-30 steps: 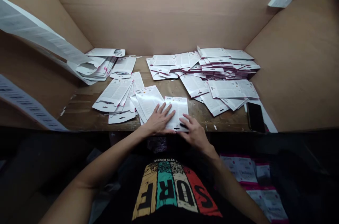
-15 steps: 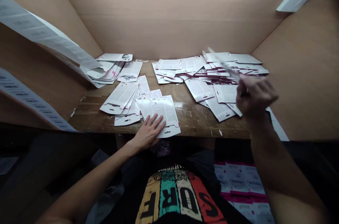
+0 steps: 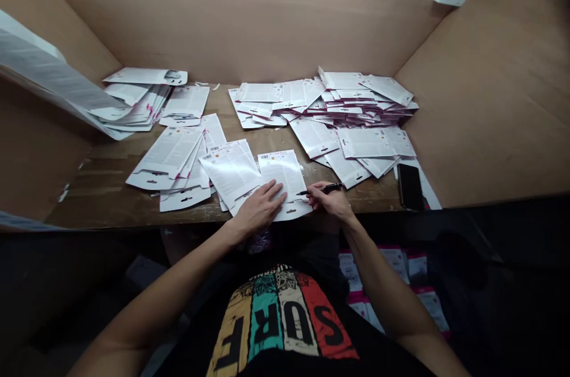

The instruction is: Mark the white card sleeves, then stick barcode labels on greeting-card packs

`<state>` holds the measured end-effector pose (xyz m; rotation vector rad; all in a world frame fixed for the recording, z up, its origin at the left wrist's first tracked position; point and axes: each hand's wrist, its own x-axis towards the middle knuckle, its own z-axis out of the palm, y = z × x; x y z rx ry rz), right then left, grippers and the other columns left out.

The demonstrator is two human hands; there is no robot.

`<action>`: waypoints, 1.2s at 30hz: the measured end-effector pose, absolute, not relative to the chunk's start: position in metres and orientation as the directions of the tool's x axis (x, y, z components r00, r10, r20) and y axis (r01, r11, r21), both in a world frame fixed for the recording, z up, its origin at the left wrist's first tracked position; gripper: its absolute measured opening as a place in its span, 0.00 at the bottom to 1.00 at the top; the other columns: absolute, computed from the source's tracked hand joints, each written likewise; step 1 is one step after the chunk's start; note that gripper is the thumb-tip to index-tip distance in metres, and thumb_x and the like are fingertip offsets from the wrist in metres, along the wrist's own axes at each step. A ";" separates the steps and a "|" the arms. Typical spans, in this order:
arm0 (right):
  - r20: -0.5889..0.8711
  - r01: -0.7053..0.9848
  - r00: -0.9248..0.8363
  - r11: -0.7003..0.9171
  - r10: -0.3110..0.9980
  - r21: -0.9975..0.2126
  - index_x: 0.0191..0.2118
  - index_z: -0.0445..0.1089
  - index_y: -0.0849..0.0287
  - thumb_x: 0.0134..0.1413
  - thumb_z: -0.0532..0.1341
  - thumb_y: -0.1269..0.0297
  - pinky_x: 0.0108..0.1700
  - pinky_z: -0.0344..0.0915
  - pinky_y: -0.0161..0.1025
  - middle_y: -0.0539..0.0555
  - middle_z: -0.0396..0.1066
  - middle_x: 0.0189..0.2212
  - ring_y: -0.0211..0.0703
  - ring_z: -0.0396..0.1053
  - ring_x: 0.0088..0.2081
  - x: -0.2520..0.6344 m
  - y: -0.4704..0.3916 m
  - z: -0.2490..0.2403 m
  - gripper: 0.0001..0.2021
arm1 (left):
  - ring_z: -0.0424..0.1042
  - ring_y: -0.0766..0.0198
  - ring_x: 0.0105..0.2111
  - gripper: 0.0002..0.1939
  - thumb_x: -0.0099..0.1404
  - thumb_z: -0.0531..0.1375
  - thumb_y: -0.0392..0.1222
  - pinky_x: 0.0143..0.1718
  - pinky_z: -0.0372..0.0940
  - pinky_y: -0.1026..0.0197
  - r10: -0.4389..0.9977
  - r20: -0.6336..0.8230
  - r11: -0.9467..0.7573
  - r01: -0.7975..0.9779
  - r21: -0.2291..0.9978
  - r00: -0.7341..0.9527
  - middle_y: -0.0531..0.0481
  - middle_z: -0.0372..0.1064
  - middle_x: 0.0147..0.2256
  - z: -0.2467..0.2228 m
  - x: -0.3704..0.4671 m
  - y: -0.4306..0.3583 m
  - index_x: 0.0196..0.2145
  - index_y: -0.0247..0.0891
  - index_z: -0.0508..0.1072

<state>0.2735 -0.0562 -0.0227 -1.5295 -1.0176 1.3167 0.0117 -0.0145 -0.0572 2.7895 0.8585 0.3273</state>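
A white printed packet (image 3: 281, 170) with a hang-hole flap lies near the table's front edge. My left hand (image 3: 262, 206) rests on its lower left part, fingers stretched out and flat. From the right, my right hand (image 3: 330, 200) grips a black pen (image 3: 328, 188), its tip at the packet's surface near the flap. Just left of that packet, more packets (image 3: 229, 169) overlap one another, partly under my left forearm and hand. Whether the pen tip touches is too small to tell.
Fanned packets (image 3: 167, 154) lie at the left, with a pile (image 3: 133, 105) behind them. A large heap of packets (image 3: 356, 104) fills the back right. A phone (image 3: 410, 186) sits at the right edge. Cardboard walls (image 3: 222, 15) enclose the table; a label strip (image 3: 48, 68) hangs left.
My right hand has come down and left from above the right-hand packets to the front packet. That packet now lies apart from the overlapping ones. The camera view has shifted, showing the phone.
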 end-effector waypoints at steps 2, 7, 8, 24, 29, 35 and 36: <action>-0.291 0.051 0.127 -0.299 0.948 -0.953 0.36 0.77 0.59 0.47 0.76 0.41 0.30 0.72 0.41 0.55 0.78 0.27 0.45 0.74 0.28 0.275 -0.058 -0.028 0.24 | 0.55 0.44 0.73 0.23 0.80 0.52 0.45 0.72 0.58 0.41 0.564 0.162 -0.817 0.519 0.253 0.810 0.35 0.62 0.70 -0.058 0.012 -0.013 0.66 0.35 0.71; -0.302 0.047 0.123 -0.309 0.945 -0.950 0.36 0.76 0.59 0.50 0.73 0.42 0.35 0.76 0.43 0.53 0.79 0.27 0.45 0.76 0.29 0.280 -0.059 -0.030 0.23 | 0.55 0.45 0.74 0.23 0.80 0.52 0.46 0.73 0.56 0.42 0.572 0.160 -0.810 0.524 0.263 0.804 0.36 0.62 0.70 -0.057 0.010 -0.015 0.66 0.35 0.70; -0.306 0.046 0.114 -0.313 0.945 -0.949 0.36 0.77 0.59 0.51 0.73 0.43 0.35 0.76 0.43 0.53 0.79 0.27 0.45 0.76 0.29 0.279 -0.059 -0.031 0.22 | 0.55 0.45 0.74 0.23 0.80 0.53 0.46 0.73 0.56 0.42 0.577 0.158 -0.805 0.526 0.274 0.801 0.36 0.62 0.70 -0.057 0.010 -0.015 0.66 0.36 0.70; -0.057 0.584 -0.147 0.040 0.987 -0.811 0.40 0.75 0.58 0.65 0.61 0.56 0.40 0.67 0.41 0.57 0.76 0.37 0.47 0.72 0.37 0.275 -0.047 -0.030 0.11 | 0.60 0.45 0.71 0.21 0.79 0.56 0.46 0.71 0.61 0.43 0.614 0.163 -0.763 0.527 0.373 0.773 0.37 0.66 0.67 -0.050 0.012 -0.013 0.63 0.34 0.69; -0.114 0.854 -0.331 0.245 0.937 -0.460 0.47 0.75 0.60 0.68 0.57 0.70 0.43 0.64 0.38 0.61 0.76 0.46 0.48 0.71 0.43 0.255 -0.055 -0.016 0.09 | 0.57 0.42 0.72 0.32 0.72 0.63 0.60 0.71 0.58 0.41 0.605 0.161 -0.764 0.511 0.394 0.780 0.33 0.64 0.67 -0.050 0.012 -0.014 0.63 0.34 0.67; -0.181 0.481 -0.740 0.321 0.648 -0.816 0.46 0.77 0.55 0.63 0.69 0.51 0.43 0.68 0.37 0.52 0.77 0.41 0.45 0.73 0.40 0.283 -0.077 0.013 0.14 | 0.53 0.34 0.73 0.47 0.60 0.66 0.75 0.73 0.53 0.39 0.574 0.128 -0.790 0.507 0.344 0.809 0.27 0.61 0.68 -0.052 0.012 -0.018 0.59 0.31 0.69; -0.147 0.543 -0.671 0.347 0.727 -0.764 0.49 0.77 0.55 0.58 0.72 0.48 0.45 0.69 0.39 0.54 0.76 0.47 0.48 0.74 0.44 0.286 -0.078 0.012 0.19 | 0.53 0.35 0.73 0.45 0.62 0.66 0.74 0.73 0.53 0.38 0.578 0.131 -0.786 0.506 0.354 0.806 0.28 0.62 0.68 -0.051 0.013 -0.018 0.59 0.31 0.69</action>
